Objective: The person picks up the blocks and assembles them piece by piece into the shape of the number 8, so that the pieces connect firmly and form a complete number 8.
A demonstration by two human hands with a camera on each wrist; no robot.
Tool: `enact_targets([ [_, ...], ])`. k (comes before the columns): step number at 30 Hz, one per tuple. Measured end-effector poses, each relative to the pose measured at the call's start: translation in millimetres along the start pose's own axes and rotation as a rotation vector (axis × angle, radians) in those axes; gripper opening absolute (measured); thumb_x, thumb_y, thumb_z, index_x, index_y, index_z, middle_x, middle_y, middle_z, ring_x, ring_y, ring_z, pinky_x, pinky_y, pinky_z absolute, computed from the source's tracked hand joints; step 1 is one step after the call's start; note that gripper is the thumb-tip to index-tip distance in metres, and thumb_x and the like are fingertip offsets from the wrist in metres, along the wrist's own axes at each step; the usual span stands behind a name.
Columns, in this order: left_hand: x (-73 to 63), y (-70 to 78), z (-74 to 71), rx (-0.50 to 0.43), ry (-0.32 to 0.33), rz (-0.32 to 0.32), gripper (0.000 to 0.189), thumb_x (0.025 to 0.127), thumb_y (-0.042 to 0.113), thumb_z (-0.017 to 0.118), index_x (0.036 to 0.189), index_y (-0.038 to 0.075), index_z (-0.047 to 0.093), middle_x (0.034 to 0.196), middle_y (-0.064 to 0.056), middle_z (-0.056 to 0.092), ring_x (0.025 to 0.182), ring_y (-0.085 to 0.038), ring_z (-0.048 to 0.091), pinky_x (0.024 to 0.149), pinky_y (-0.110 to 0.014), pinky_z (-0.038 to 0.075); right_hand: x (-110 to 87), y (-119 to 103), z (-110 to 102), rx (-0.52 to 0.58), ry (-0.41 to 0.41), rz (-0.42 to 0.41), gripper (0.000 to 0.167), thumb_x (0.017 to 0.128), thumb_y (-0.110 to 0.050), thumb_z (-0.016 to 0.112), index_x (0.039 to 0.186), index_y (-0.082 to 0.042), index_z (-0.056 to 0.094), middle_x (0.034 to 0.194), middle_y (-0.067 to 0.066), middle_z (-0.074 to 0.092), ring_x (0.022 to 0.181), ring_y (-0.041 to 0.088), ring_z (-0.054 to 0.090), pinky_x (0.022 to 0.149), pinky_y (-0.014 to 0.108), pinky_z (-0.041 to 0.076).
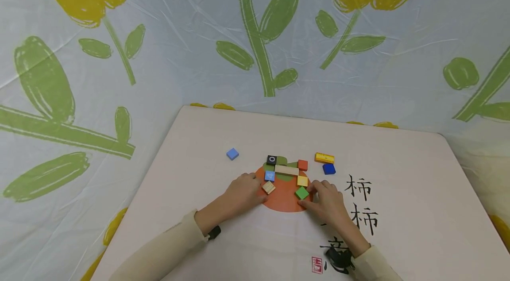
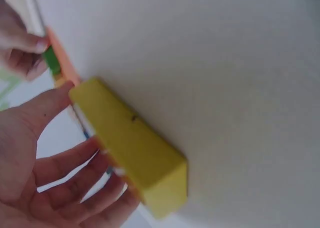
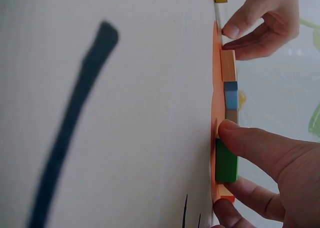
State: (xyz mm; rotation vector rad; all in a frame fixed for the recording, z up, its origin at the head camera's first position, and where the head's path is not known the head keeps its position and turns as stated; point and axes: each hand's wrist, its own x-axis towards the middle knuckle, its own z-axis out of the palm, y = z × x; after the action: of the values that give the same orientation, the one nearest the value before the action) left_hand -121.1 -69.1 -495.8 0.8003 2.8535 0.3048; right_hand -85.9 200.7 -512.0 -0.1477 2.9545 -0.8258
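Observation:
My left hand is at the left edge of the orange persimmon print, its fingertips close by a small wooden block. In the right wrist view its thumb stands a little apart from that block. A yellow block lies below the palm, hidden in the head view. With my right hand I pinch a green block between thumb and finger on the print's right side. Between the hands are a blue block marked 4, a yellow block, a beige plank, a black block and a red block.
A light blue block lies at the back left. Behind the right hand are a yellow-orange block and a dark blue block. The pale table mat carries black characters. A flower-printed cloth hangs behind the table.

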Motion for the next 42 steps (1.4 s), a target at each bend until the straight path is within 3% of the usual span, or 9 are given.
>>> enact_targets([
  [8, -23.2, -26.0, -8.0, -0.192, 0.013, -0.013, 0.049, 0.088, 0.046, 0.075, 0.121, 0.011, 0.069, 0.114, 0.000, 0.066, 0.106, -0.018, 0.061, 0.087, -0.036, 0.053, -0.5, -1.7, -0.3, 0.000, 0.001, 0.002, 0.036, 0.078, -0.033, 0.088, 0.096, -0.013, 0.064, 0.091, 0.003, 0.055, 0.084, 0.024, 0.047, 0.071, 0.040, 0.034],
  [14, -44.4, -45.8, -8.4, -0.360, 0.063, 0.058, 0.045, 0.087, 0.046, 0.077, 0.121, 0.017, 0.070, 0.120, 0.008, 0.062, 0.115, -0.014, 0.055, 0.095, -0.037, 0.049, -1.1, -1.7, -0.8, 0.002, -0.001, 0.005, 0.036, 0.078, -0.033, 0.087, 0.096, -0.013, 0.064, 0.091, 0.003, 0.054, 0.084, 0.024, 0.046, 0.071, 0.040, 0.034],
  [18, -57.8, -59.0, -4.6, -0.435, 0.050, 0.069, 0.042, 0.086, 0.045, 0.079, 0.120, 0.020, 0.072, 0.124, 0.008, 0.059, 0.119, -0.016, 0.052, 0.098, -0.041, 0.046, -0.6, -1.4, -1.1, 0.001, -0.001, 0.000, 0.035, 0.079, -0.033, 0.087, 0.094, -0.013, 0.063, 0.089, 0.004, 0.053, 0.083, 0.024, 0.046, 0.070, 0.040, 0.033],
  [29, -75.1, -75.9, 1.2, -0.441, -0.011, 0.030, 0.035, 0.083, 0.030, 0.084, 0.114, 0.020, 0.073, 0.128, -0.002, 0.056, 0.123, -0.027, 0.049, 0.101, -0.048, 0.042, -1.8, -2.2, -1.6, -0.004, -0.003, 0.005, 0.034, 0.079, -0.034, 0.086, 0.093, -0.014, 0.062, 0.088, 0.004, 0.052, 0.083, 0.025, 0.046, 0.071, 0.041, 0.033],
  [42, -73.6, -70.7, 1.1, -0.381, -0.003, 0.013, 0.030, 0.081, 0.023, 0.086, 0.108, 0.014, 0.077, 0.124, -0.005, 0.058, 0.120, -0.028, 0.050, 0.101, -0.046, 0.044, -1.9, -2.4, -1.0, -0.003, -0.006, 0.003, 0.034, 0.080, -0.033, 0.086, 0.095, -0.013, 0.062, 0.089, 0.005, 0.053, 0.083, 0.025, 0.045, 0.070, 0.040, 0.033],
])
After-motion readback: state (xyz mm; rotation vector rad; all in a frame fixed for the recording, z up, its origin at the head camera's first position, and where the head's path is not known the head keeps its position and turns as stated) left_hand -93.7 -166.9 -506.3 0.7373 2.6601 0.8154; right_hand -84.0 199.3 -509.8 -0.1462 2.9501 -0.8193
